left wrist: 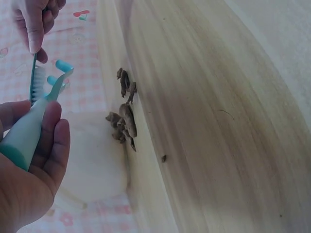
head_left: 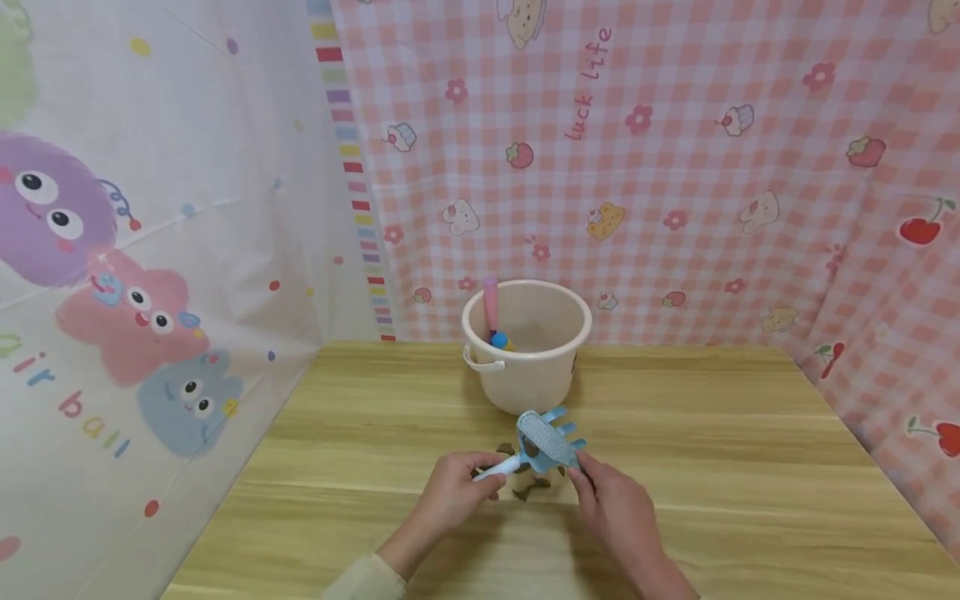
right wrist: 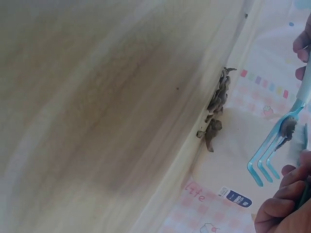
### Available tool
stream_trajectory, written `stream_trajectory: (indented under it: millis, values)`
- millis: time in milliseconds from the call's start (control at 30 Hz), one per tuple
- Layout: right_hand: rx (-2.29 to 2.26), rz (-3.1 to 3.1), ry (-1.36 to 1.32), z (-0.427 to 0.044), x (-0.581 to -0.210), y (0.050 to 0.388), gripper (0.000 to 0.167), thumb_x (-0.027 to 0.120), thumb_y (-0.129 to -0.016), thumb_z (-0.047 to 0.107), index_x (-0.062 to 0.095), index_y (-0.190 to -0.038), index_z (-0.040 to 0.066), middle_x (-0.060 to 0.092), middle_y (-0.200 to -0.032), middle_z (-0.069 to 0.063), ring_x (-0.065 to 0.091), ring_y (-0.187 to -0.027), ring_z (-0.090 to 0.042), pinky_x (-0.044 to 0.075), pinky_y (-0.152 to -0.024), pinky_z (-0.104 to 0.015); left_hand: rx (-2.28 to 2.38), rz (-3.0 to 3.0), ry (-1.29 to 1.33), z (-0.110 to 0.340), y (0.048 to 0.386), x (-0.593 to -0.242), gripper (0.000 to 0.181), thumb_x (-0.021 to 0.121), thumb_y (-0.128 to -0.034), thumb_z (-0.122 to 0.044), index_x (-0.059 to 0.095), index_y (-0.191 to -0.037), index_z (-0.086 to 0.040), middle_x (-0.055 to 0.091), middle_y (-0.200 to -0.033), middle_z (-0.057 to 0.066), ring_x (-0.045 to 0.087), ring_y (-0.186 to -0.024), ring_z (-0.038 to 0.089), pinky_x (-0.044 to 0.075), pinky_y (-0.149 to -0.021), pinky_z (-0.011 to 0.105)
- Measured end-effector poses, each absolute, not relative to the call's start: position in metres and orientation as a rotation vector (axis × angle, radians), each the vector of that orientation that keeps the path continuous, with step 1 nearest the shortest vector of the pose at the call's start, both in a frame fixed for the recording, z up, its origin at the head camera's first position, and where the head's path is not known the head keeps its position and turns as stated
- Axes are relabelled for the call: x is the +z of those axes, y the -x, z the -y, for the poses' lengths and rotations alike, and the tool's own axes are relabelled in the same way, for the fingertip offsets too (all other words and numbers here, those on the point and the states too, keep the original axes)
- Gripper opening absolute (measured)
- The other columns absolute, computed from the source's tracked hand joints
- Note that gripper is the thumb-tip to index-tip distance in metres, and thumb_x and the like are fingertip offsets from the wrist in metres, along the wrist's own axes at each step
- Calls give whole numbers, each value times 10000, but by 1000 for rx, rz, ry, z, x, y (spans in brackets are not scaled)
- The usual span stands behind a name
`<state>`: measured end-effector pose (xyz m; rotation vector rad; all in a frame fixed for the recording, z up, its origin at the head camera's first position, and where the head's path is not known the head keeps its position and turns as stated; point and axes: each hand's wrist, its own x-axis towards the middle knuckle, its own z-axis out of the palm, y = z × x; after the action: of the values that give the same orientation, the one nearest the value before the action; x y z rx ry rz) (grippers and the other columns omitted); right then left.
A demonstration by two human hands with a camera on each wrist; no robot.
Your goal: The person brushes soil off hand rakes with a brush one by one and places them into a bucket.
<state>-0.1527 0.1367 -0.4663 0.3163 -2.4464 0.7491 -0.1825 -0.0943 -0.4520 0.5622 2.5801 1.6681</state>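
My left hand (head_left: 453, 487) grips the pale handle of a small blue hand rake (head_left: 501, 468), its tines pointing away to the right. In my right hand (head_left: 618, 500) is a blue-backed brush (head_left: 546, 437), held by its handle with the white bristles (left wrist: 38, 81) facing the rake head. A brown clump (right wrist: 287, 127) clings to the rake head, beside the bristles. Below both tools, several brown clay-like pieces (left wrist: 127, 119) lie on the wooden table (head_left: 337, 483).
Behind the hands stands a cream bucket (head_left: 525, 383) with a side handle. A pink-handled item (head_left: 491, 304) and a blue piece (head_left: 500, 339) are inside it. Patterned cloths (head_left: 675, 167) hang at the back and sides. Small brown crumbs (left wrist: 164, 158) dot the tabletop.
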Motion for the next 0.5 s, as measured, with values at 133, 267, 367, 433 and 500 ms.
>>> stream_trajectory:
  millis: [133,267,367,433,500]
  values:
    - [758,2442,-291,-138,-466,154,248,703,-916,163,731,-1131,42,741,-949,-124,711,-789,-345,538,-597,-503,1636,-2624,-597,94,182,-449,199,710,-882,-74,743,-1064,-1,712,-767,66,597,-614,68,382,-465,176]
    - [770,2460,-267,-139,-467,156,255,702,-920,164,728,-1133,26,738,-971,-147,711,-791,-352,540,-589,-497,1607,-2647,-637,93,181,-449,190,708,-883,-62,745,-1059,0,701,-752,76,560,-622,35,405,-494,186]
    - [761,2478,-244,-141,-467,158,264,698,-924,167,724,-1134,10,733,-988,-168,709,-795,-370,538,-583,-502,1590,-2659,-657,92,181,-450,195,713,-879,-58,745,-1062,-1,701,-758,66,567,-643,37,438,-522,197]
    - [751,2488,-227,-141,-467,159,269,694,-927,169,722,-1137,4,731,-987,-176,706,-791,-381,535,-574,-506,1587,-2665,-669,93,181,-451,202,719,-873,-58,743,-1064,3,703,-765,59,572,-653,41,453,-535,204]
    - [735,2497,-210,-141,-468,160,270,690,-929,171,720,-1139,5,729,-953,-183,700,-765,-387,520,-546,-507,1580,-2673,-678,93,181,-452,209,724,-868,-58,742,-1065,9,705,-777,49,577,-663,43,466,-547,208]
